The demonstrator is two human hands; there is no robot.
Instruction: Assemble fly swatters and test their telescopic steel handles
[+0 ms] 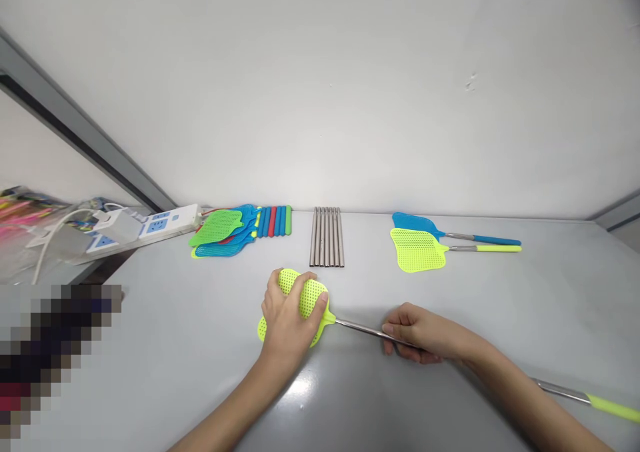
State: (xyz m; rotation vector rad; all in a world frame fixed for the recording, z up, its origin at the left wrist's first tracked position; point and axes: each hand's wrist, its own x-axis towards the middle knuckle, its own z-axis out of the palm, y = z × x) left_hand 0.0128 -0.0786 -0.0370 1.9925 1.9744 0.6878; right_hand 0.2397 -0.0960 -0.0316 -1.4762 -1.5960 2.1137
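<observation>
My left hand (293, 315) grips the yellow mesh head of a fly swatter (313, 297), fingers spread over it and thumb at its right edge. From that head a thin metal rod (359, 328) runs right into my right hand (415, 333), whose fingers are closed around it. Beyond my right wrist, a thicker metal tube with a yellow grip (613, 409) continues in line with the rod. My forearm hides the stretch between, so the join is not visible. Just beyond my left hand lie several bare metal tubes (327, 239) side by side.
Stacked green, blue and red swatter heads (220, 229) lie at the back left, beside a row of coloured grips (273, 221). A blue swatter (417, 223) and a yellow swatter (420, 251) lie back right. A power strip (170, 220) with cables stands at the left edge.
</observation>
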